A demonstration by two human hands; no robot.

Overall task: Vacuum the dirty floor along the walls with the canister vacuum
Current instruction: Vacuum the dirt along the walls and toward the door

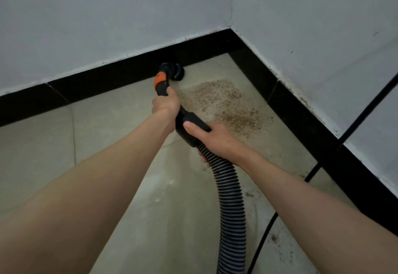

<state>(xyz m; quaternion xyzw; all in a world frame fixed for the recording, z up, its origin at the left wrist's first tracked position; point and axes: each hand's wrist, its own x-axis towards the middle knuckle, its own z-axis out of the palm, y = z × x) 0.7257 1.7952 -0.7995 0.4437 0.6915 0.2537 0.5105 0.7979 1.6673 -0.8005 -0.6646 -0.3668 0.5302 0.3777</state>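
Note:
A black vacuum wand [162, 84] with an orange collar ends in a round black brush nozzle [177, 71] that rests on the floor against the black skirting. My left hand [165, 104] grips the wand just below the orange collar. My right hand [215, 138] holds the black cuff where the ribbed hose [231, 198] joins the handle. A patch of brown grit [221, 103] lies on the tile to the right of the nozzle, in the corner. The canister itself is out of view.
Two white walls [107, 15] meet at a corner at upper right, with black skirting [301, 112] along both. A black power cord [353, 120] hangs down the right wall and trails over the floor. Scattered dark specks [274, 238] lie near the cord.

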